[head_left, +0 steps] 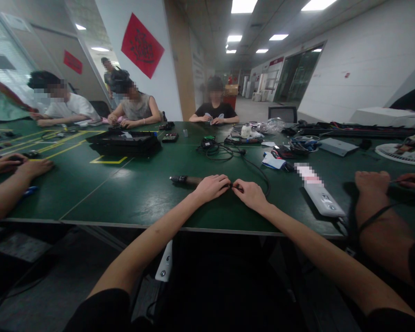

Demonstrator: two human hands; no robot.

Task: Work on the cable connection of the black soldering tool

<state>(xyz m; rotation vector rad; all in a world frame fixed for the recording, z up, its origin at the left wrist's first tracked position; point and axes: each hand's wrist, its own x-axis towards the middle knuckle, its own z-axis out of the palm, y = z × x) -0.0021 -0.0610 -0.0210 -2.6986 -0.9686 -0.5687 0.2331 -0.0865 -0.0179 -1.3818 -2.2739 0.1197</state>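
My left hand [212,188] rests over the front part of the green table [131,198], its fingers bent and pressed together around something too small to make out. Close on its right, my right hand [249,193] is closed in a pinch, fingertips nearly meeting those of the left. Whatever lies between the fingertips is dark and tiny. A brownish cylindrical tool with a black, silver-tipped end [178,179] lies on the table and runs partly behind my left hand. A black cable [259,171] curves from the middle of the table towards my right hand.
A white power strip [323,198] lies to the right, near another person's arm [373,207]. At left are a black tray [124,142] and another person's forearms [3,193]. Circuit boards, cables and a blue-white cloth [274,161] lie farther back. Several people sit around the table.
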